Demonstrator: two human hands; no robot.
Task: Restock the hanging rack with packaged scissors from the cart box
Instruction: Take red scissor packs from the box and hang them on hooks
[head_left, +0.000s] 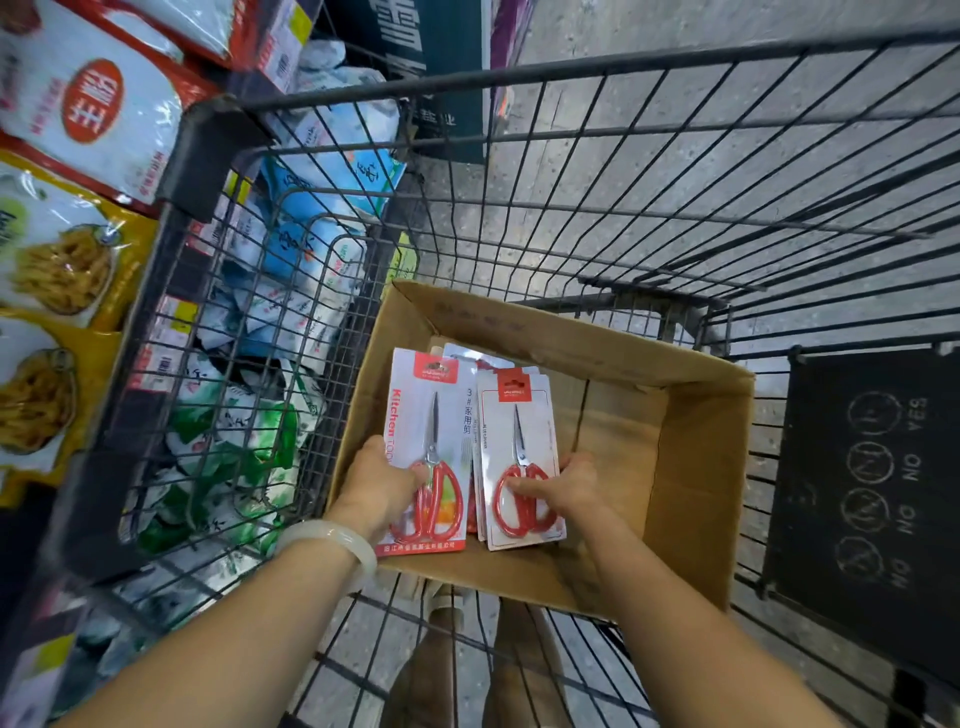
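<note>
An open cardboard box (691, 447) sits in the wire cart (571, 171). Inside it lie packaged scissors with red handles on white cards. My left hand (376, 480) grips the larger pack of scissors (428, 415) at its left edge, thumb on the front near the handles. My right hand (563, 483) holds a stack of smaller scissor packs (517, 431), thumb pressed on the red handles of the top one. More packs lie partly hidden behind these. The hanging rack is out of view.
Store shelves at the left hold food pouches (78, 119) and blue, white and green packets (291, 234) seen through the cart's mesh. A black child-seat flap with warning symbols (872, 493) stands at the cart's right. Grey floor lies beyond the cart.
</note>
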